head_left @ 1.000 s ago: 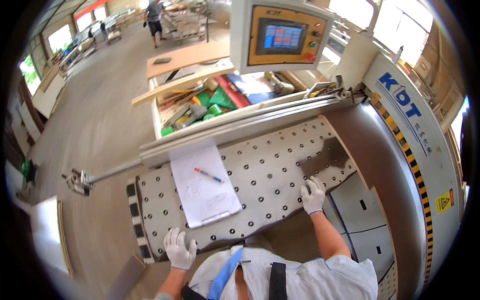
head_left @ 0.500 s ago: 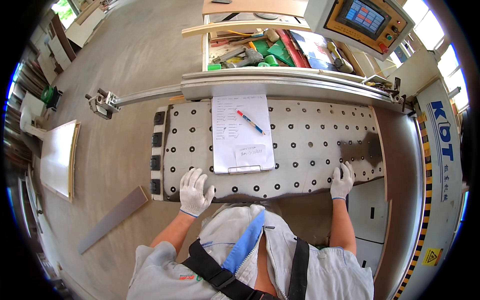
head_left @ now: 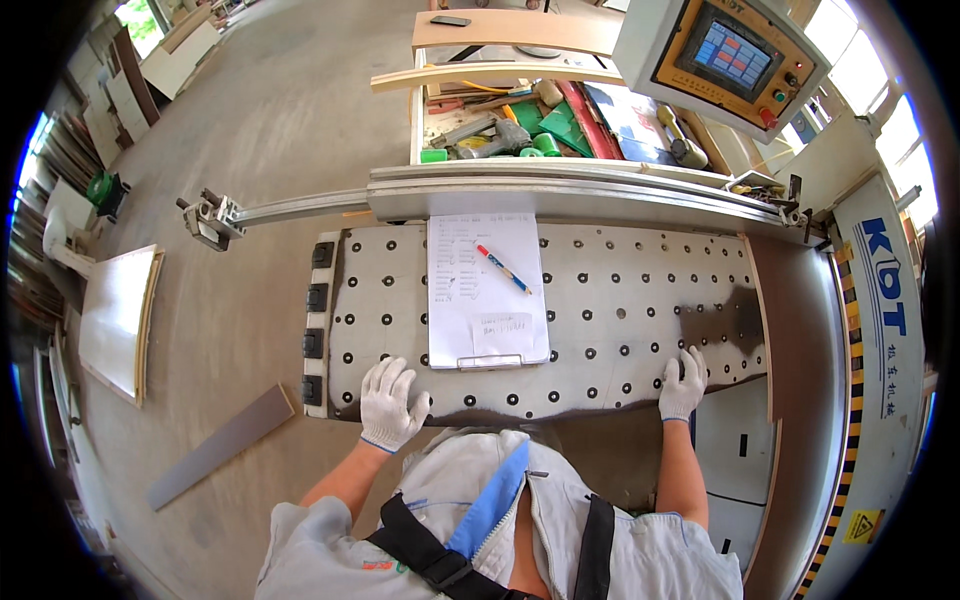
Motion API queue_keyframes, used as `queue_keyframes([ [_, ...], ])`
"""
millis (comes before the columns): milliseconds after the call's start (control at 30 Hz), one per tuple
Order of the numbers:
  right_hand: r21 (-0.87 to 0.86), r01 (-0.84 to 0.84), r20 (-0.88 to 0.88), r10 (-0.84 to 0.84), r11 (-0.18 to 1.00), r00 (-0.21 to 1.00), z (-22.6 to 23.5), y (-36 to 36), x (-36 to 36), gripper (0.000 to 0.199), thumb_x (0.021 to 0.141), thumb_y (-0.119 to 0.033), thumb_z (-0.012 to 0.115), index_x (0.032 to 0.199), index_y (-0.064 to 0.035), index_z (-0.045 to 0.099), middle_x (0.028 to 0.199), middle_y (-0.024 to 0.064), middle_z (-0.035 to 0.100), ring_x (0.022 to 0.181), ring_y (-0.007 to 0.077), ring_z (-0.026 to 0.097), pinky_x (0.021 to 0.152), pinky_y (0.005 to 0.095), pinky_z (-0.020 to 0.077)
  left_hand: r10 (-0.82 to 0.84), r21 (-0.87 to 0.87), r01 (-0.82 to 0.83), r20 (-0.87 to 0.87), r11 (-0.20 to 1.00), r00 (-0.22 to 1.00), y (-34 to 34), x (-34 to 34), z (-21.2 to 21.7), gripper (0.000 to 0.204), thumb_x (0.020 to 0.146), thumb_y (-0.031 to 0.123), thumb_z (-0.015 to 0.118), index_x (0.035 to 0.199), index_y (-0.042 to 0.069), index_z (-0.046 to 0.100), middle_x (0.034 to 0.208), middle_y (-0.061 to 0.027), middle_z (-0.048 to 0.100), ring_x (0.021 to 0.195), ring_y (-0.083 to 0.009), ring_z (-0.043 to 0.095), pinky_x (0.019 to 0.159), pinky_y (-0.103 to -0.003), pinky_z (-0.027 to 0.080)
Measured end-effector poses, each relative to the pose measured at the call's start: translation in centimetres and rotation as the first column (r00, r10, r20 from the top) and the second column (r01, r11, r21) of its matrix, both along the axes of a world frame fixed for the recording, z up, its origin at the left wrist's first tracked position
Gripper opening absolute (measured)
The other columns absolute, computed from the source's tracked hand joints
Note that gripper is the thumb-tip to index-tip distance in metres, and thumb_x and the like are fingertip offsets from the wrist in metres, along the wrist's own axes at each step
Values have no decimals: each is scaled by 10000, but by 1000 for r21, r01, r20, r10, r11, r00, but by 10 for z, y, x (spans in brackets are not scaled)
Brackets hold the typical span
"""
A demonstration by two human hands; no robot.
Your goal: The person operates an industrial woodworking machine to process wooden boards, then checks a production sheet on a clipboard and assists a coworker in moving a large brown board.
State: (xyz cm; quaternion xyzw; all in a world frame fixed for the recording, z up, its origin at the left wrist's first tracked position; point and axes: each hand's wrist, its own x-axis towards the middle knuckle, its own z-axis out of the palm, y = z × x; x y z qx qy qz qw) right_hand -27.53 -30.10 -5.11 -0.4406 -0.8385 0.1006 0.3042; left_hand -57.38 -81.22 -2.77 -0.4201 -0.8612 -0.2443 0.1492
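Both my hands wear white work gloves and rest flat on a grey machine table [head_left: 620, 300] dotted with black holes. My left hand [head_left: 390, 402] lies with fingers spread near the table's front left corner. My right hand [head_left: 683, 383] presses on the front edge to the right, beside a dark worn patch [head_left: 725, 320]. Between them a clipboard with white paper [head_left: 485, 290] lies on the table, a red and blue pen [head_left: 503, 269] on top of it. Neither hand holds anything.
A metal fence rail [head_left: 560, 195] runs along the table's far side. Behind it a tray of tools [head_left: 540, 125] and a control panel with a screen [head_left: 725, 55]. Boards lie on the concrete floor at left [head_left: 120, 320] and lower left [head_left: 220, 445].
The view has swung down and left over the table. Both hands stay flat on the table's front edge; the clipboard and pen have not moved.
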Motion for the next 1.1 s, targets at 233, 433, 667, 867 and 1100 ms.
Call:
queue_keyframes([
  [233, 23, -15, -8, 15, 1000, 1000, -1, 0, 3, 350, 970, -211, 763, 1240, 8, 805, 1480, 200, 720, 1442, 385, 608, 1251, 512, 426, -4, 0, 4, -9, 1000, 1000, 1, 1, 1, 473, 923, 302, 792, 1295, 43, 656, 1428, -203, 645, 1358, -454, 598, 1140, -600, 470],
  [433, 35, -15, -3, 15, 999, 1000, -2, 1, 3, 348, 976, -212, 763, 1240, 10, 805, 1471, 197, 727, 1433, 386, 618, 1246, 511, 431, -6, -7, 5, -19, 1000, 1000, 2, 0, 1, 481, 913, 301, 800, 1295, 49, 651, 1418, -195, 639, 1359, -446, 592, 1139, -597, 469],
  [667, 26, -1, 8, 1, 1000, 1000, 0, -1, 3, 336, 983, -208, 765, 1239, 5, 810, 1465, 187, 733, 1435, 380, 619, 1245, 503, 436, -3, -8, 3, -16, 1000, 1000, 1, 1, 0, 487, 907, 293, 808, 1299, 49, 656, 1424, -197, 641, 1362, -443, 592, 1146, -594, 467],
  [867, 41, -21, 3, 21, 999, 1000, -5, 4, 5, 337, 982, -203, 768, 1248, -2, 809, 1467, 180, 733, 1431, 378, 622, 1236, 503, 449, 0, -1, 0, -8, 1000, 1000, 1, 0, -1, 479, 909, 298, 806, 1290, 46, 664, 1427, -198, 646, 1365, -441, 594, 1151, -594, 467],
  [1100, 24, -10, 12, 10, 1000, 1000, -2, 1, 3, 339, 986, -206, 765, 1252, -1, 807, 1472, 180, 730, 1438, 374, 617, 1244, 501, 440, 3, -11, -3, -8, 1000, 1000, 0, 0, -3, 480, 916, 317, 798, 1288, 42, 668, 1427, -196, 648, 1364, -439, 599, 1154, -595, 466],
])
